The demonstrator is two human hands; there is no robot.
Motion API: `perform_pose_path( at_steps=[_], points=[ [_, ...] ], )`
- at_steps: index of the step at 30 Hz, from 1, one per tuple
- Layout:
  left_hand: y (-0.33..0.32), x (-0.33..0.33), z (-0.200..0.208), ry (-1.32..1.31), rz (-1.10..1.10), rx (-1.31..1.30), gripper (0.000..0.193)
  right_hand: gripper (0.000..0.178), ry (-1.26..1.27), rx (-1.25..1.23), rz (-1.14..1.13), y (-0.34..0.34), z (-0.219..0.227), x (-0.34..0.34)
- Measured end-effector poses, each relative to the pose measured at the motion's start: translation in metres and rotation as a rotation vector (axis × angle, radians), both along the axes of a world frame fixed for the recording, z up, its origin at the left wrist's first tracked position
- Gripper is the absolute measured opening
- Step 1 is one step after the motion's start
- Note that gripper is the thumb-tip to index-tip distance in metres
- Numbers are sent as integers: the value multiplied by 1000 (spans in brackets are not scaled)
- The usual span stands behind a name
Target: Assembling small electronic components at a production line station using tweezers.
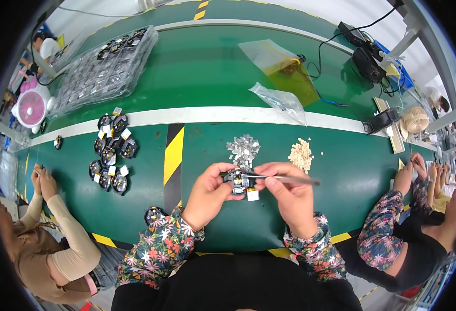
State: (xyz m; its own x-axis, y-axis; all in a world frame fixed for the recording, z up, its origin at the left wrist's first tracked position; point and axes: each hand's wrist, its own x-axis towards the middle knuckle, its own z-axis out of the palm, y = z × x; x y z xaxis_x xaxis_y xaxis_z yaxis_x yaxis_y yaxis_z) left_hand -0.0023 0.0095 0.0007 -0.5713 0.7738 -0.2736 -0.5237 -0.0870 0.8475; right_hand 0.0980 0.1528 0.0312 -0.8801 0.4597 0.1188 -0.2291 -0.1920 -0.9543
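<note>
Between thumb and fingers, my left hand [210, 194] grips a small black electronic housing [237, 182] over the green bench. A white-and-yellow battery-like square [253, 195] hangs at its lower right side. My right hand [288, 194] is closed on metal tweezers [290, 180], whose tip reaches into the housing; whether the tip pinches anything is too small to tell. Just beyond my hands lies a pile of small silver-grey pieces [244, 149]. To its right is a heap of small beige pieces [301, 155].
Several similar black housings [109, 150] stand grouped at the left, and one [154, 214] sits near my left sleeve. Clear trays [103, 67], a pink-and-white fan [31, 106] and a plastic bag [280, 101] lie farther back. Co-workers sit on both sides [62, 243].
</note>
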Motion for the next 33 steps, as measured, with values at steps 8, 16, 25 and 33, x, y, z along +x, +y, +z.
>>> perform_pose_path(
  at_steps=[8, 16, 25, 33],
  points=[
    [0, 3, 4, 50, -15, -36, 31, 17, 13, 330, 39, -9, -5, 0],
    [0, 7, 5, 190, -1, -67, 28, 20, -32, 380, 42, -12, -7, 0],
    [2, 15, 17, 766, 103, -313, 23, 16, 10, 592, -58, -20, -1, -2],
    [0, 14, 11, 1100, 203, -326, 20, 10, 21, 689, -82, -21, -3, -8]
  ],
)
